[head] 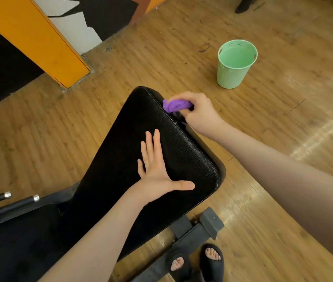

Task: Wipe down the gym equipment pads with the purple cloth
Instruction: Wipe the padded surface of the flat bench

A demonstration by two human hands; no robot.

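A pale green bucket (236, 64) stands upright on the wooden floor (283, 119), well apart from the bench; its inside looks bare, though the bottom is not fully in view. The black pad (121, 159) of the bench runs diagonally, one rounded corner pointing toward the bucket. The right hand (199, 112) has its fingers curled round a bunched purple cloth (175, 105) and holds it against the pad's right edge near that far corner, at the stitched seam. The left hand (157, 167) lies flat on the top of the pad, fingers straight and close together, thumb spread out toward the near right corner. Bare floor lies to the right of the pad and beyond its far end. Under the near edge, a dark metal frame (194, 231) sits on the floor, just beside two feet in black slides (196, 261). An orange panel (33, 37) and a black-and-white painted wall (84, 21) stand at the upper left, and two black bars with silver ends (7, 198) show at the lower left.
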